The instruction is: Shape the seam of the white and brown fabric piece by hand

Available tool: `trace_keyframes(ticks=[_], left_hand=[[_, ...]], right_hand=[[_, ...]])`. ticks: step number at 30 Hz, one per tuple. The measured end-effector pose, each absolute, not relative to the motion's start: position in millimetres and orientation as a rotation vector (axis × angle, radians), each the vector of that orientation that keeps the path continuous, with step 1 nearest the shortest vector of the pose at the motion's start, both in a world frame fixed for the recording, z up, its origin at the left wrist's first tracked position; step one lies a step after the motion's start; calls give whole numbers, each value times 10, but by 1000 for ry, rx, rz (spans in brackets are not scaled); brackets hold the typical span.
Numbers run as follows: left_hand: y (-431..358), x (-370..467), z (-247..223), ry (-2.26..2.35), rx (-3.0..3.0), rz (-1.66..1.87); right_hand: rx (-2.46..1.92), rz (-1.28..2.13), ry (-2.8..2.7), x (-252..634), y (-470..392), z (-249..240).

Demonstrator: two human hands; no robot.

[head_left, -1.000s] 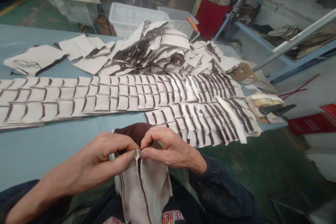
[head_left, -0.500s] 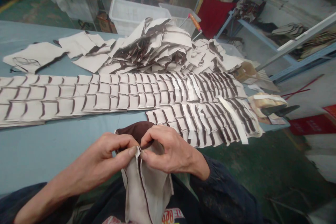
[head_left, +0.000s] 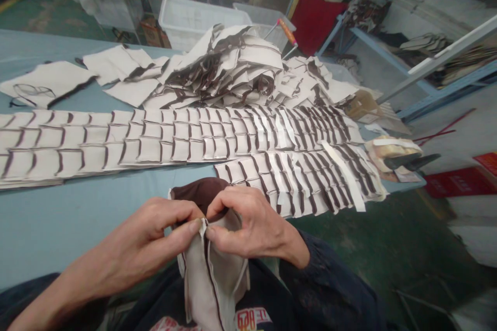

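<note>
Workshop, blue cutting table (head_left: 58, 217): overlapped rows of cream pieces (head_left: 174, 137) mid-table, loose heap (head_left: 229, 70) at far edge. Left hand (head_left: 155, 238) and right hand (head_left: 248, 225) pinched together on cream-and-brown fabric piece (head_left: 212, 279) at near edge. Risk: thin edge slipping from fingertips, layers misaligning.

Hands: two, the left hand (head_left: 155, 238) and the right hand (head_left: 248, 225).
Held fabric piece (head_left: 212, 279): one.
Bins (head_left: 194, 15): two.
Rows of laid-out pieces (head_left: 174, 137): too many pieces to count.
Loose pile (head_left: 233, 70): one.
</note>
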State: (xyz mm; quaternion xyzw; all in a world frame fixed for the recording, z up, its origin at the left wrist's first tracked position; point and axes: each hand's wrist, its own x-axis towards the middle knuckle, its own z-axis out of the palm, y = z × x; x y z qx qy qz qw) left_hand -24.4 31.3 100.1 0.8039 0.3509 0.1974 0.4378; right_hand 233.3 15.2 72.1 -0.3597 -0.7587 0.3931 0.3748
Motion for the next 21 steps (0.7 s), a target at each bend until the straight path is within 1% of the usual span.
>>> trace_keyframes(ticks=[4,8,15,21], left_hand=[[351,-261,1017,877,2005,448],[336,-314,920,915,2037,533],[298,-340,863,907,2107,539],[289,-333,855,890,2094,517]], right_hand=[[-906,1109,-1898,2326,145,685],[-934,1087,-1937,2322,132,701],[-929,983,-2010,2331,126,704],[-892,961,-2053,2362,170,713]])
